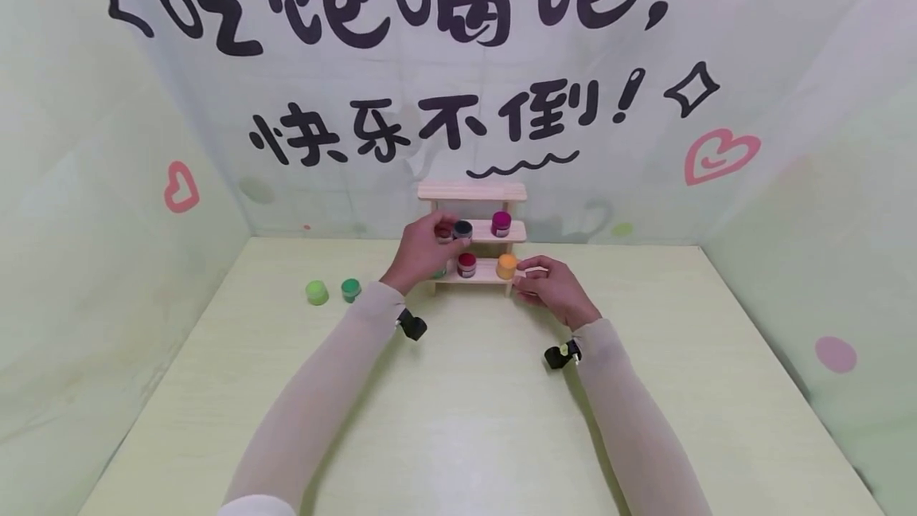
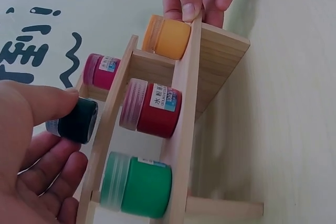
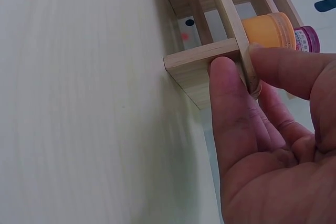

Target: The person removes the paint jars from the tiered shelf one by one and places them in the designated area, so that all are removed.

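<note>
A small three-tier wooden rack point(image 1: 473, 191) stands against the back of the table. My left hand point(image 1: 421, 253) pinches a dark paint jar point(image 2: 79, 121) between thumb and fingers at the middle shelf; whether the jar touches the shelf I cannot tell. Farther right on that shelf is a magenta jar point(image 1: 501, 223). The lowest shelf carries a green jar point(image 2: 147, 187), a red jar point(image 1: 466, 264) and an orange jar point(image 1: 506, 266). At the right end of this shelf, my right hand point(image 1: 555, 291) grips the wood between thumb and fingers, beside the orange jar.
On the table point(image 1: 458, 420), left of the rack, stand a light green jar point(image 1: 317, 292) and a darker green jar point(image 1: 351, 290), close to my left forearm. A printed cloth point(image 1: 322, 197) hangs right behind the rack, with more cloth at both sides.
</note>
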Demonstrator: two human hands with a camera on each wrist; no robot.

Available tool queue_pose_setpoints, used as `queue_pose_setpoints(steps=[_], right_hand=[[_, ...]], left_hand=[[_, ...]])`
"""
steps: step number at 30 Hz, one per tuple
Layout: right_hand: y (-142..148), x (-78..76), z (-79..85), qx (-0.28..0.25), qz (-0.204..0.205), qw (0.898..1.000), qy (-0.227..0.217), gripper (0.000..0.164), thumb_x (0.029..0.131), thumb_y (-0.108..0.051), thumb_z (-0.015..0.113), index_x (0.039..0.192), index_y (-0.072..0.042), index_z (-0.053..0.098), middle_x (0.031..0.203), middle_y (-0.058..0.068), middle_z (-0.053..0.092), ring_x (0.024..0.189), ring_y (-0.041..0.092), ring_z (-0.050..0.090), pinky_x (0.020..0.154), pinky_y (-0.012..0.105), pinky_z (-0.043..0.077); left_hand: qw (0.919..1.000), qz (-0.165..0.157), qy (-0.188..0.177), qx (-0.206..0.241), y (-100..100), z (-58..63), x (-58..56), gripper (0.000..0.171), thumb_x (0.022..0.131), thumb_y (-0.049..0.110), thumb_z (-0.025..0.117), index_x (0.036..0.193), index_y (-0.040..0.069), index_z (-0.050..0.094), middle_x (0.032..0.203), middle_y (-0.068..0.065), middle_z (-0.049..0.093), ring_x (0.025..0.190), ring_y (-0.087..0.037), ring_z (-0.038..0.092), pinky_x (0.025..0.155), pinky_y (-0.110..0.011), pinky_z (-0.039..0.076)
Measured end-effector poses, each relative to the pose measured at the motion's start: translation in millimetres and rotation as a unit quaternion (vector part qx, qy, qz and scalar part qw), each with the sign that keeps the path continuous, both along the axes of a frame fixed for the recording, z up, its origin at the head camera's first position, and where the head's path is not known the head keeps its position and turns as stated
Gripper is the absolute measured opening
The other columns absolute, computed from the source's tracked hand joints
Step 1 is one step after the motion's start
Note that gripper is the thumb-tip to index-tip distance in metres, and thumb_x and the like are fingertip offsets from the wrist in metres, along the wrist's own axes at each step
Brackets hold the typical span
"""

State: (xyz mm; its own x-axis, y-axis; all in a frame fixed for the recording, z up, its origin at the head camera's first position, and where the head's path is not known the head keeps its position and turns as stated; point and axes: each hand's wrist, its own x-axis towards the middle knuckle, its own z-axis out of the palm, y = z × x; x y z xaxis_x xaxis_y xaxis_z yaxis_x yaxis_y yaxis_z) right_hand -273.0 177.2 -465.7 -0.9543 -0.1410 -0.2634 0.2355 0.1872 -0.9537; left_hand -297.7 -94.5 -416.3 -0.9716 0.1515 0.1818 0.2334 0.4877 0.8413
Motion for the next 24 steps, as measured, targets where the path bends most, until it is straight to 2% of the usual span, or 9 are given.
queue_pose_setpoints(steps=[9,15,24], right_hand=[[1.0,-0.2,0.6,0.003,0.001,1.000,-0.002,0.039,0.099,-0.011,0.075,0.133,-0.005,0.059,0.111,0.009,0.074,0.102,0.023,0.074,0.092,0.034,0.064],[1.7,-2.1,0.3,0.005,-0.005,1.000,-0.005,0.040,0.098,-0.011,0.077,0.133,-0.004,0.059,0.112,0.008,0.074,0.102,0.023,0.074,0.091,0.033,0.064],[0.6,-1.5,-2.6,-0.007,-0.003,1.000,0.001,0.038,0.099,-0.012,0.075,0.132,-0.006,0.059,0.114,0.009,0.074,0.109,0.026,0.072,0.093,0.034,0.064]], left_hand=[[0.9996,-0.014,0.025,0.009,-17.9,-3.0,12.1,0.039,0.092,0.029,0.084,0.126,0.017,0.069,0.116,0.000,0.072,0.107,-0.020,0.067,0.098,-0.040,0.059],[0.9992,-0.025,0.023,0.023,-24.5,-3.0,21.5,0.039,0.092,0.029,0.084,0.125,0.015,0.070,0.115,-0.002,0.073,0.104,-0.020,0.069,0.097,-0.037,0.060],[0.9992,-0.014,0.012,0.036,-41.3,-8.3,34.1,0.035,0.094,0.029,0.083,0.123,0.017,0.068,0.116,0.000,0.071,0.107,-0.019,0.068,0.096,-0.037,0.062]])
